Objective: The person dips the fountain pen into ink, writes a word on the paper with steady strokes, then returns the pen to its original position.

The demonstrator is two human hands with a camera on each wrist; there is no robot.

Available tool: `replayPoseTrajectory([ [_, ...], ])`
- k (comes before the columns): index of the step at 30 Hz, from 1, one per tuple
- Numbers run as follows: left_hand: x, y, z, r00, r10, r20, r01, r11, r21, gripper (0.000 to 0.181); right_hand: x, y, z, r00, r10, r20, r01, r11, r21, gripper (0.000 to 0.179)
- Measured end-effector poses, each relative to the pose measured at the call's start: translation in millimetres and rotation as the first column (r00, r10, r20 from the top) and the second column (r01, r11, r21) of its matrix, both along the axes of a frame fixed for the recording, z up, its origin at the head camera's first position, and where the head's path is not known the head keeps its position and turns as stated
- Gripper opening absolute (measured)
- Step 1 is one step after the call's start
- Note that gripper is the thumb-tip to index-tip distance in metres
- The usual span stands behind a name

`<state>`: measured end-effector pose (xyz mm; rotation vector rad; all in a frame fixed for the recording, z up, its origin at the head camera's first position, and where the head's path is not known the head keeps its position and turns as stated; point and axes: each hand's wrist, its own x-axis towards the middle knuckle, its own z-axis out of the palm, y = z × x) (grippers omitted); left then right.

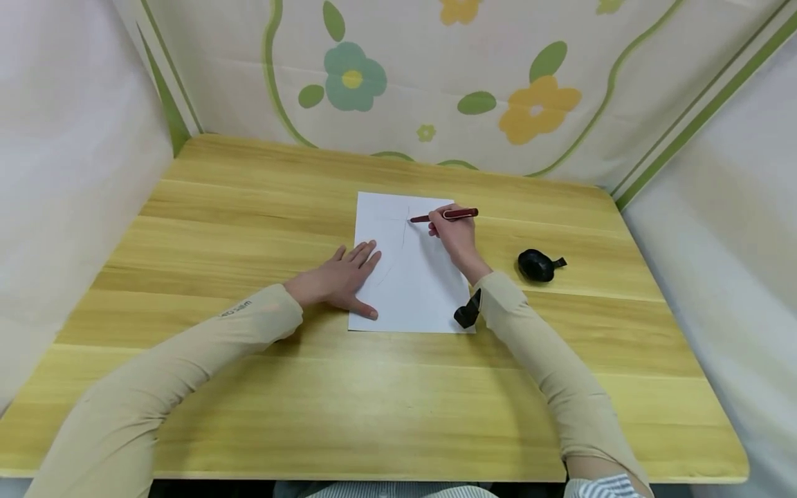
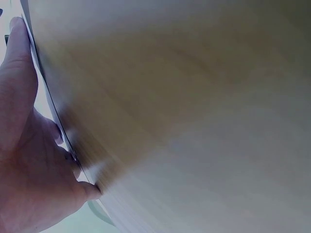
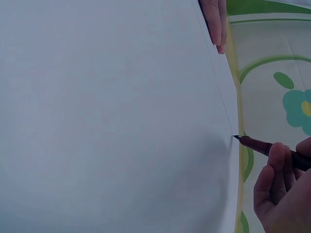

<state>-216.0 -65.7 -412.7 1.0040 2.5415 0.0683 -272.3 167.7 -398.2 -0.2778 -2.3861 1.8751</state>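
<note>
A white sheet of paper (image 1: pixel 423 290) lies on the wooden table, with thin pen strokes on its upper and left parts. My right hand (image 1: pixel 456 238) pinches a dark red fountain pen (image 1: pixel 459 214) near the sheet's upper right, the pen slanting across the fingers. In the right wrist view the nib of the fountain pen (image 3: pixel 255 144) meets the paper at the end of a thin line. My left hand (image 1: pixel 344 278) rests with fingers spread on the sheet's left edge, thumb toward its lower corner. From the left wrist, the left hand (image 2: pixel 29 160) shows from its thumb side.
To the right of the sheet sits a glossy black rounded object (image 1: pixel 535 265) with a small tab. A black device (image 1: pixel 467 312) hangs at the right wrist, over the sheet's lower right corner. A flowered cloth (image 1: pixel 411 90) stands behind the wooden table (image 1: pixel 373 401).
</note>
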Motion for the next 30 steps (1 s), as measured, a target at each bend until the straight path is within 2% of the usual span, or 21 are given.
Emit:
replayPoseTrajectory([
  [8,0.8,1.7,1.9,1.0,-0.012,0.003,0.012,1.0,-0.003,0.118,3.1,3,-2.9,1.0,-0.006,0.022,0.005,0.999,0.035,0.009],
  [23,0.2,-3.4,5.1,1.0,-0.008,0.013,0.008,1.0,-0.022,0.117,13.1,5,-3.3,1.0,-0.005,0.027,0.005,1.0,-0.008,0.008],
  [30,-2.6,-6.1,2.2,1.0,-0.002,0.008,0.003,1.0,-0.022,0.117,17.4,7,-3.6,0.999,0.002,0.035,-0.002,1.0,0.004,0.009],
])
